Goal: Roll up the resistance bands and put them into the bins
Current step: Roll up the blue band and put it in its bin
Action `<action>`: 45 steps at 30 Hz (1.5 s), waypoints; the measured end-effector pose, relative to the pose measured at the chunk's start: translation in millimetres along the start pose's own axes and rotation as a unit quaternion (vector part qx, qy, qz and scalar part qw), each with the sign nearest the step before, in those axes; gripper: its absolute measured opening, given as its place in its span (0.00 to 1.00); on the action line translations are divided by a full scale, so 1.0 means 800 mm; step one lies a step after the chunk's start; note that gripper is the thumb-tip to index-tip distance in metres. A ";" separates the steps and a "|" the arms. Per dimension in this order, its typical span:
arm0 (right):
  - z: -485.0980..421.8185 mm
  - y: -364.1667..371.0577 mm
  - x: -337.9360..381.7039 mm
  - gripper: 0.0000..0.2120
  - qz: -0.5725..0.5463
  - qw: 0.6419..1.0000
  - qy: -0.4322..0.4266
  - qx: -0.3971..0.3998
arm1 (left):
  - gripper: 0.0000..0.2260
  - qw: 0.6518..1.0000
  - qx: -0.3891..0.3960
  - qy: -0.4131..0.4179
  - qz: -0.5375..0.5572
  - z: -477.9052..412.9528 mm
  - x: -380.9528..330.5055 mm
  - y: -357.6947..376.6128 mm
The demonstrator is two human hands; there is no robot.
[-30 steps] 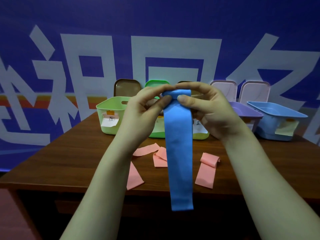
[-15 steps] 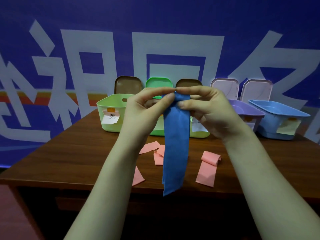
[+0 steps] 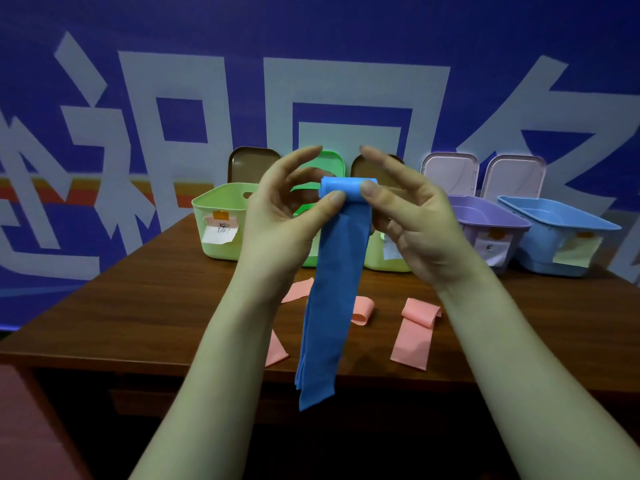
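Brown wooden table [image 3: 138, 306] stands before a blue lettered wall [image 3: 311, 46]. Bins [image 3: 221, 199] line its far edge and pink bands [image 3: 414, 336] lie loose mid-table. Left hand [image 3: 280, 220] and right hand [image 3: 415, 220], raised, each pinch the rolled top of the blue band [image 3: 332, 289], forefingers lifted. Its tail hangs free.

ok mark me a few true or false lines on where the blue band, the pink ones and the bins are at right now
1. The left hand and right hand both pinch the rolled top of the blue band. True.
2. The blue band is fully rolled. False: a long tail hangs down past the table edge.
3. Pink bands lie loose on the table. True.
4. The blue bin sits at the left end of the row. False: it is at the right end; a light green bin is at the left.
5. The bins are closed. False: they are open, and lids stand behind them.
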State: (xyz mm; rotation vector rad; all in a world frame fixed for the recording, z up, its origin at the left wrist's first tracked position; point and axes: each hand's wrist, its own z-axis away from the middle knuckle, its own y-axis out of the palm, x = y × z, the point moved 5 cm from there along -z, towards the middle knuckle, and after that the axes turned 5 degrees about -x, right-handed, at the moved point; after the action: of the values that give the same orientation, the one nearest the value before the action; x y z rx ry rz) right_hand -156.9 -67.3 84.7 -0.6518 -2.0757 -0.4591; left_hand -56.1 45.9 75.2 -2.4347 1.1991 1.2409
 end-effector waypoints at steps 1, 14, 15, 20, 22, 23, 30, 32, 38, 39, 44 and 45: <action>0.000 0.001 -0.001 0.16 0.008 1.000 -0.003 -0.009 | 0.23 1.000 0.002 0.002 0.004 0.001 -0.001 0.000; 0.004 0.012 -0.004 0.18 0.066 0.998 0.020 -0.001 | 0.24 1.000 0.010 0.026 0.009 0.005 0.002 -0.001; 0.004 0.012 -0.004 0.16 0.057 0.998 0.019 0.005 | 0.25 1.000 0.008 0.026 0.012 0.005 0.003 -0.001; 0.006 0.013 -0.005 0.10 0.032 0.999 0.006 0.033 | 0.27 0.999 -0.015 0.012 0.044 0.007 0.008 0.000; 0.007 0.014 -0.006 0.09 0.030 0.999 -0.008 0.040 | 0.27 0.999 -0.029 -0.001 0.041 0.011 0.009 0.001; 0.007 0.014 -0.006 0.09 0.031 0.999 -0.014 0.043 | 0.26 0.999 -0.030 -0.011 0.033 0.013 0.009 0.003; 0.002 0.010 -0.007 0.13 0.011 0.998 -0.051 0.044 | 0.13 0.995 -0.052 -0.077 -0.041 0.016 0.011 0.009; 0.001 0.010 -0.008 0.14 0.017 0.997 -0.059 0.044 | 0.15 0.994 -0.041 -0.086 -0.054 0.018 0.012 0.011; 0.003 0.005 -0.008 0.15 0.035 0.996 -0.071 0.050 | 0.09 0.993 -0.039 -0.056 -0.098 0.016 0.008 0.004; 0.003 0.004 -0.008 0.15 0.031 0.996 -0.069 0.049 | 0.11 0.993 -0.033 -0.053 -0.104 0.016 0.009 0.004; 0.002 0.003 -0.009 0.27 -0.001 0.999 -0.027 0.034 | 0.14 0.996 -0.040 -0.043 -0.061 0.017 0.009 0.001; 0.002 0.003 -0.010 0.26 0.016 0.999 -0.013 0.034 | 0.14 0.997 -0.044 -0.039 -0.057 0.018 0.008 0.000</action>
State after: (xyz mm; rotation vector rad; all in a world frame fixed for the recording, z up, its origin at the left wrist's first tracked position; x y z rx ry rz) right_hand -152.5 -66.5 77.1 -0.6524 -2.0927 -0.3636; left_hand -62.7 48.8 60.9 -2.4518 0.9908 1.3700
